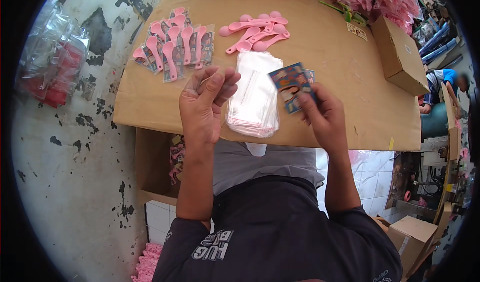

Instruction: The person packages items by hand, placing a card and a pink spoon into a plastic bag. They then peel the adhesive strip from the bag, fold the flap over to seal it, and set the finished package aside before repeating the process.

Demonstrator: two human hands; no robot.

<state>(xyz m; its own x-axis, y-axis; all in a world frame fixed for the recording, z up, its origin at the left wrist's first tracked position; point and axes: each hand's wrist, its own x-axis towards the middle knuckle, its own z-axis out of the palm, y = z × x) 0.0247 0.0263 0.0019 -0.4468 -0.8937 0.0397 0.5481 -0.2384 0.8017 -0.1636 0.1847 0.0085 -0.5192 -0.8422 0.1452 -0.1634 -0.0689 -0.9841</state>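
My right hand (324, 114) grips small printed cards (289, 84) between thumb and fingers, above the table to the right of a stack of clear plastic bags (254, 94). Left of that stack, my left hand (207, 99) is raised with its fingers curled toward the thumb. A faint see-through edge shows by those fingers, but I cannot make out what they hold. Beyond the left hand lie several pink spoons (169, 62) on printed cards in clear bags. Loose pink spoons (256, 32) are heaped behind the bag stack.
The brown-covered table (350, 112) carries an open cardboard box (400, 57) at right and bagged pink spoons (375, 2) at the back. Plastic bags (52, 52) hang on the left wall. Another person (440, 87) sits at far right. A carton (412, 237) stands below.
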